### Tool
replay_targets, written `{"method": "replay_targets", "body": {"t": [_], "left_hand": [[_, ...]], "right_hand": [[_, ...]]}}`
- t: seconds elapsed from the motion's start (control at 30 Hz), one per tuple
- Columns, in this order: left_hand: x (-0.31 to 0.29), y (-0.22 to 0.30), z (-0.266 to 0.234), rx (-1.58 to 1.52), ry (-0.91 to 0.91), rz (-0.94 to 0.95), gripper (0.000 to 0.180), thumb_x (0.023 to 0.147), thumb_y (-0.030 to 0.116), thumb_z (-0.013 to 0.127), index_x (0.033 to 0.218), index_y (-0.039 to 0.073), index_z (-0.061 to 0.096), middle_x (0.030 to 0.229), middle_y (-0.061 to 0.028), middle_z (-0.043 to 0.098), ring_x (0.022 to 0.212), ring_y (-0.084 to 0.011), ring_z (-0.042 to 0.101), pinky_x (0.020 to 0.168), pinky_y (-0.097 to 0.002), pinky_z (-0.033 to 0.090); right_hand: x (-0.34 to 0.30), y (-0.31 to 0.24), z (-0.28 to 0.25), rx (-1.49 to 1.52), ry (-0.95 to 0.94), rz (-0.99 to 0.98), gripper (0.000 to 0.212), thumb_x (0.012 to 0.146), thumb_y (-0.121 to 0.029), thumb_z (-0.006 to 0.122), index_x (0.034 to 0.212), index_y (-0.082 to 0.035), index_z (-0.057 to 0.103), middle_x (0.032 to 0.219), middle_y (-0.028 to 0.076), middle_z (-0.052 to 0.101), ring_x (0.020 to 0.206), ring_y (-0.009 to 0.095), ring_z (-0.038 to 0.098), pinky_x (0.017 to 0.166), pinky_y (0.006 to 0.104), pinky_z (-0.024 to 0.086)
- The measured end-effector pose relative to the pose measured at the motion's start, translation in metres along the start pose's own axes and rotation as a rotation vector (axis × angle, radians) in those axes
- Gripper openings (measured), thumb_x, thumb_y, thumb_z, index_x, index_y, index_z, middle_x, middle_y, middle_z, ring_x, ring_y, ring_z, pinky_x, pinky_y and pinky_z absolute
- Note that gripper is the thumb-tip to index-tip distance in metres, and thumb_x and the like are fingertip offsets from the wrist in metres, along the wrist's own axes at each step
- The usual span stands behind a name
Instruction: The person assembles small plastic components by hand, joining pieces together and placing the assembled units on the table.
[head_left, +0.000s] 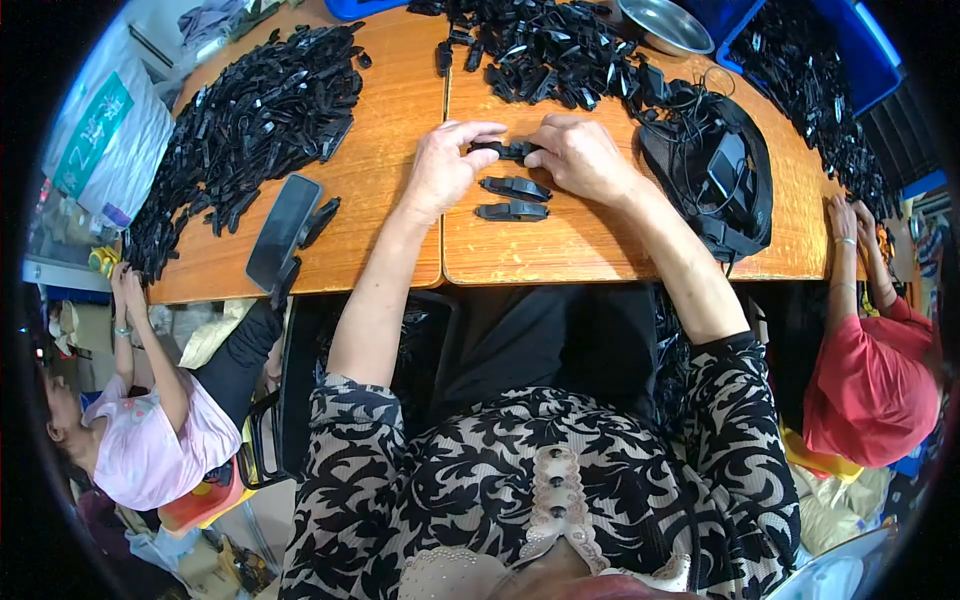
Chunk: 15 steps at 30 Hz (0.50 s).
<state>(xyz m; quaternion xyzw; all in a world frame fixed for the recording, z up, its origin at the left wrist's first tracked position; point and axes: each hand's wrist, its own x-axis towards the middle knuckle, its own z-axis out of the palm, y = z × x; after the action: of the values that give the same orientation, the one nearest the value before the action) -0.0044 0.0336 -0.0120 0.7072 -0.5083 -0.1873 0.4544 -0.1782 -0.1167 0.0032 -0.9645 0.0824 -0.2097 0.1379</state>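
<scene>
Between my two hands is a small black plastic part (pixel 514 151), long and narrow, lying crosswise over the wooden table. My left hand (pixel 447 165) pinches its left end between thumb and fingers. At the other end my right hand (pixel 580 155) grips it, fingers curled. Just nearer to me, two similar black parts lie one below the other: the upper black part (pixel 515 188) and the lower black part (pixel 512 211). My fingers cover both ends of the held part, so its exact kind cannot be made out.
Black parts form a heap (pixel 265 110) at left and another heap (pixel 560 50) at the back. A smartphone (pixel 283 232) lies left; a black mesh bag (pixel 755 195) with cables lies right. Beyond are a metal bowl (pixel 668 25) and blue crate (pixel 870 60). Co-workers sit on both sides.
</scene>
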Motion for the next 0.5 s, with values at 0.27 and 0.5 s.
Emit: {"method": "replay_targets", "body": {"t": [0.27,0.5], "left_hand": [[0.001,0.002,0.000,-0.032,-0.020,-0.020,0.037,0.084,0.000,0.075,0.120,0.010,0.075,0.112,-0.0090,0.073,0.107,-0.0188,0.069,0.098,-0.0316,0.052],[0.007,0.004,0.005,0.021,-0.025,0.094,0.038,0.083,0.000,0.075,0.121,0.008,0.074,0.112,-0.0094,0.073,0.106,-0.0195,0.069,0.097,-0.0321,0.053]], "right_hand": [[-0.003,0.011,0.000,0.162,0.021,-0.036,0.023,0.083,-0.011,0.077,0.104,-0.001,0.075,0.084,0.015,0.067,0.082,0.034,0.066,0.075,0.0431,0.053],[0.018,0.000,0.022,0.098,0.079,-0.085,0.017,0.080,-0.012,0.076,0.088,0.001,0.071,0.084,0.016,0.066,0.083,0.037,0.066,0.074,0.0449,0.054]]}}
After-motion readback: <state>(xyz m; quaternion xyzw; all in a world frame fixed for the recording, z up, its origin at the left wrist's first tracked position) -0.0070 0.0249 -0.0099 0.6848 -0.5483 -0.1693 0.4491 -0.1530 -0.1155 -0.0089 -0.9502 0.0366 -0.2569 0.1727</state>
